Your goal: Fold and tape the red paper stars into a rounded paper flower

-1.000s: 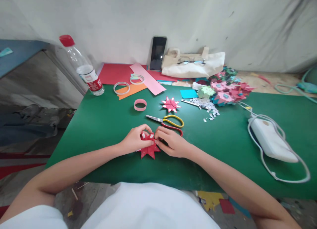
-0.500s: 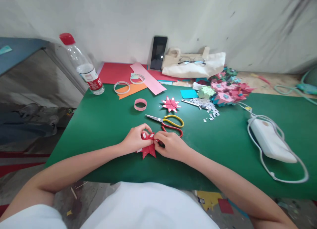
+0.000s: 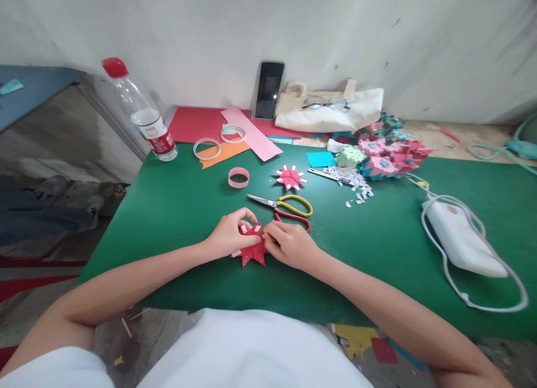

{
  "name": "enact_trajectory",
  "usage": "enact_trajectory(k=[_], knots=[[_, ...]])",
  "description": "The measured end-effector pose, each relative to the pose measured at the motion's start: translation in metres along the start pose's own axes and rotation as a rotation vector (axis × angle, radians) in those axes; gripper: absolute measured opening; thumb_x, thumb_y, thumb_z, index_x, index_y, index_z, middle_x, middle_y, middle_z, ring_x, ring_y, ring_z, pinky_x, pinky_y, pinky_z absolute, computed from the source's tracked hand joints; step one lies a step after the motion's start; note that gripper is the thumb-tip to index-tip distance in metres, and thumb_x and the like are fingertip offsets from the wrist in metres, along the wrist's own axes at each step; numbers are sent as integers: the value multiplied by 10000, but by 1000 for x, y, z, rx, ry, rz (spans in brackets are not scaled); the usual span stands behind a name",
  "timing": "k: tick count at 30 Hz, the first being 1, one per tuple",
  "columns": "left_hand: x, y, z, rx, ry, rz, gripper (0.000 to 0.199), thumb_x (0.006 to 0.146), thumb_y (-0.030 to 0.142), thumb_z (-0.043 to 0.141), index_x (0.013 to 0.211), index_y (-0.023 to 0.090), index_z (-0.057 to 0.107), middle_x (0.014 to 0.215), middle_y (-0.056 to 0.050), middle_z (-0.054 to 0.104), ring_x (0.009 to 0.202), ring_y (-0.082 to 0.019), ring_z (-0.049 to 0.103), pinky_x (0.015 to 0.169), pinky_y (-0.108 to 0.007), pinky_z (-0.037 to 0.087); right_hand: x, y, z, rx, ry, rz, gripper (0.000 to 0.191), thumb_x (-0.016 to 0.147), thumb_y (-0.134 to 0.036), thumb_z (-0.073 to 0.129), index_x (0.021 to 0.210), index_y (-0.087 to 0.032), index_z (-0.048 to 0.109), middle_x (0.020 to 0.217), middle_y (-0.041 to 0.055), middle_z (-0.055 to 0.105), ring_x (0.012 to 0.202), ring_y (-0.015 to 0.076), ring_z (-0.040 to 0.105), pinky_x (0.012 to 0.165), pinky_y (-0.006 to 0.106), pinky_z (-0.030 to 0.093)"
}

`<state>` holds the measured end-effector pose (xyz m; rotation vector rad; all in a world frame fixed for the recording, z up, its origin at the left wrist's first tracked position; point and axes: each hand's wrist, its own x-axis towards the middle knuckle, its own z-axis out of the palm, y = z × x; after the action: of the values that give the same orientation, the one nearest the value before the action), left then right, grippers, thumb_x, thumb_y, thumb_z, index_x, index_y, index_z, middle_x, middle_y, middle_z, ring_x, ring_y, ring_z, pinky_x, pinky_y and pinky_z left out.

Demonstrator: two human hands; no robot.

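Observation:
A red folded-paper star [image 3: 253, 255] with white tabs on several points is between my two hands, just above the green table near its front edge. My left hand [image 3: 229, 235] grips the star's left side, thumb across its face. At the star's right edge, my right hand [image 3: 290, 243] is closed, its fingertips pinched on a point of the star; the fingertips partly hide that spot. Scissors [image 3: 282, 206] with one yellow and one red handle lie just beyond my right hand. A second red star [image 3: 291, 177] with white tabs lies flat behind them.
Tape rings [image 3: 238, 177], coloured paper [image 3: 197, 125] and a bottle [image 3: 154, 131] are at the back left. A phone [image 3: 269, 90] leans on the wall beside a cloth bag [image 3: 331, 111]. Paper flowers [image 3: 384, 161], tweezers and white scraps [image 3: 361, 183] lie right, near a corded white device [image 3: 464, 237].
The fingers of my right hand have shifted slightly at the star's right edge. The dark gap seen under them before no longer shows. My left hand keeps its hold.

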<state>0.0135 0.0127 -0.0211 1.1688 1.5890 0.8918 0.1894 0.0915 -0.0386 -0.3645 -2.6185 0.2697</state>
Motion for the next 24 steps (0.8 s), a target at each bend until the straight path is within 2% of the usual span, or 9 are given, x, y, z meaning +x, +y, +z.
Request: enact_trajectory(k=[4,9,24], knots=[[1,-1,0,3,12,-10,340,629,304,717,888,187,530,633,63,603,553,-92,489,546,-202,379,2,-2,-8,-81,43,-30,117,905,-184,460,887,-147,570,757,36,583,656,122,485,562,241,315],[1,-1,1,-23,-11,3,306,633,234,696,881,184,525,622,71,599,567,-88,508,563,-194,395,5,-3,-12,-206,15,-131,179,894,-181,469,752,-162,577,737,51,527,699,154,427,616,265,342],[0,-1,0,-80,-82,8,304,647,216,693,896,181,522,619,83,576,550,-74,487,551,-182,385,6,13,-11,56,-131,-195,212,958,-173,369,823,-162,531,800,47,511,703,144,406,637,256,351]])
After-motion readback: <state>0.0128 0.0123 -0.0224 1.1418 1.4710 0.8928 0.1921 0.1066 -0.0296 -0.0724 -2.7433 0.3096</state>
